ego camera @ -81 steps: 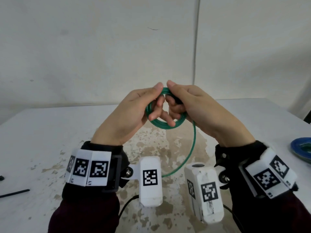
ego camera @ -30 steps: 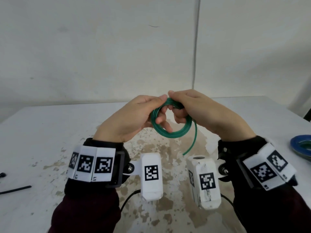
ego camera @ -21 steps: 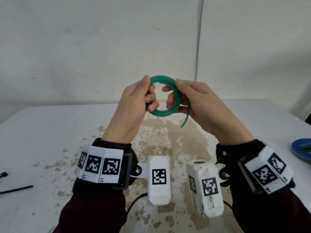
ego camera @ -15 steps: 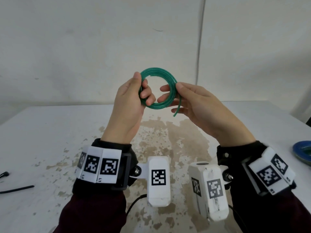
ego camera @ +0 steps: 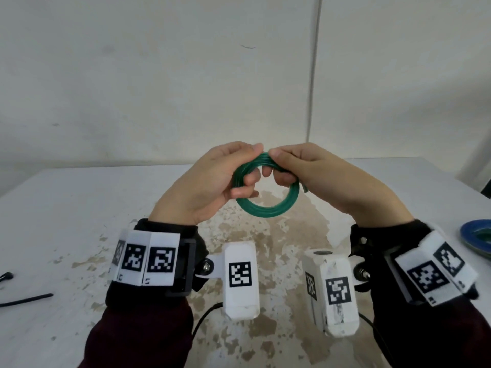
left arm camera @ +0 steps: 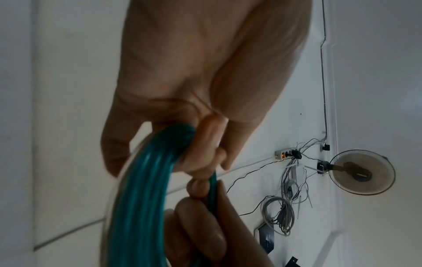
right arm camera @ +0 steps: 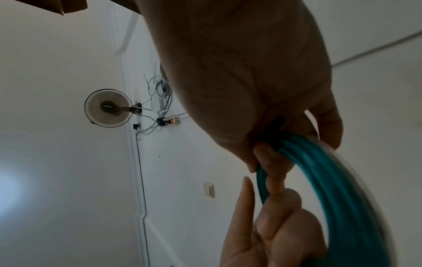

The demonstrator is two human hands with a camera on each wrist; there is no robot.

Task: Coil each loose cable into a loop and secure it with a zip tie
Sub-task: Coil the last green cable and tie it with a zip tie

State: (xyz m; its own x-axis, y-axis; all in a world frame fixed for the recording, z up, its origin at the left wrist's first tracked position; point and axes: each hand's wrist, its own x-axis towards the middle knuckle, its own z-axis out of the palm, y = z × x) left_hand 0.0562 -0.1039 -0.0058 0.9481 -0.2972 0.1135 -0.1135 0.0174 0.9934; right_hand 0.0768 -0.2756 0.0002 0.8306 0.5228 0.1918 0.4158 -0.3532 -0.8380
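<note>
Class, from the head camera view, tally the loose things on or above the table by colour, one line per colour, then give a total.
Green: 1, the coiled cable that both hands hold
Black: 2, the zip tie and the small black end at the left edge
Blue: 1, the dish
Total: 4

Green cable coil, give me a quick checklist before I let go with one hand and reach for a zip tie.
1. Coiled into a loop: ok, the green cable coil hangs as a round bundle between both hands.
2. Left hand grip: ok, fingers curl round the coil's left side.
3. Right hand grip: ok, it pinches the top right.
4. Loose tail tucked: not ok, a short end sticks out by the right hand.
5. Zip tie within reach: cannot tell, a thin black strip lies at the table's left edge.
6. Coil already tied: not ok, no tie shows on it.
</note>
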